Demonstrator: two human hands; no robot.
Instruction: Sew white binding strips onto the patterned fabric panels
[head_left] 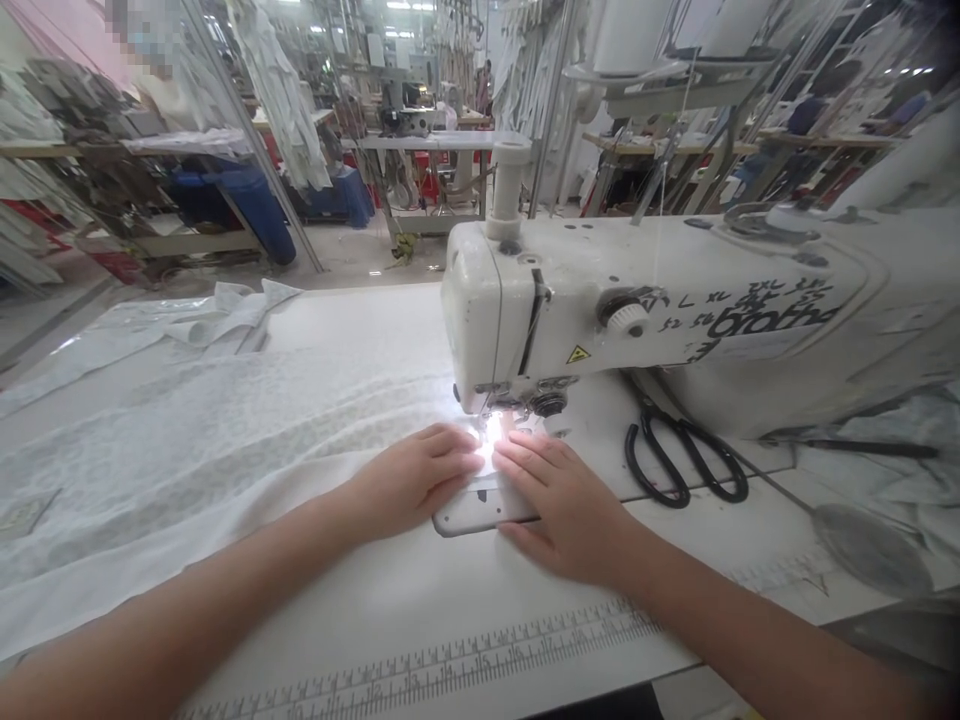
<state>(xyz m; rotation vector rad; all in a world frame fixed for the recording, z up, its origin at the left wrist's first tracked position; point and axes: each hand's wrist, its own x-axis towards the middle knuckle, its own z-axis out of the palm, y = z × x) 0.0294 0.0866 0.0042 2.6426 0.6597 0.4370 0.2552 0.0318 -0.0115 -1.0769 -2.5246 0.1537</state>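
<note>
Black-handled scissors [684, 431] lie on the tabletop [337, 620] — farther back stands a blue bin [261, 212].

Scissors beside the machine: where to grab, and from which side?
Take the scissors by the handle loops, coming from above on the wearer's near side. They lie flat with both loops spread toward the wearer, to the right of the right hand, while the other end points away beneath the arm of the sewing machine, so that end looks harder to reach.
</note>
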